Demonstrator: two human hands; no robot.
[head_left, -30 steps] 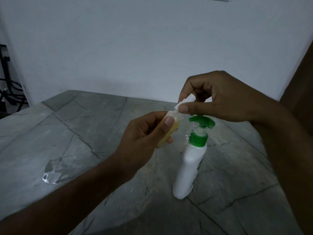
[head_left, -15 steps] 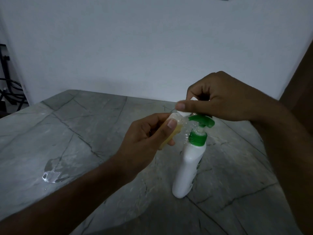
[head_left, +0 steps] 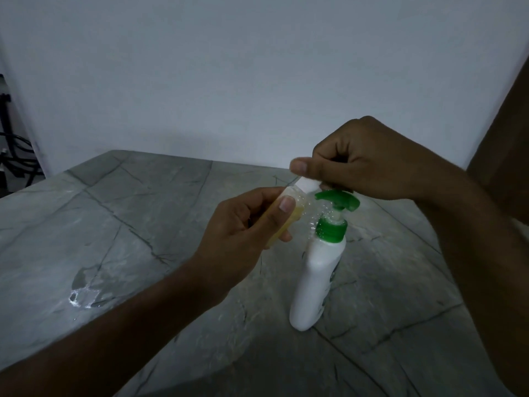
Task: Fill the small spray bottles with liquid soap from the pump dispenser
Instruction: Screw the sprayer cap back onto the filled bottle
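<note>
My hands meet just right of the frame's centre. My left hand (head_left: 243,230) is wrapped round a small spray bottle (head_left: 286,213), fingers curled behind it and the thumb pressed across its front; the bottle is tilted, its top pointing up and to the right, and I can see yellow liquid inside. My right hand (head_left: 369,164) comes in from the right edge, thumb and fingers pinching the white cap (head_left: 307,185) at the bottle's top. Whether the cap is seated fully on the neck I cannot tell.

Directly below the right hand, the pump dispenser (head_left: 317,276) stands on the bench (head_left: 143,210): a white body with a green collar and green pump head, just beside the small bottle's upper end. At the lower left of the frame a small wet patch (head_left: 83,290) glistens on the grey, veined bench surface. A pale wall (head_left: 229,67) fills the upper frame, and dark cables (head_left: 14,156) show at the left edge.
</note>
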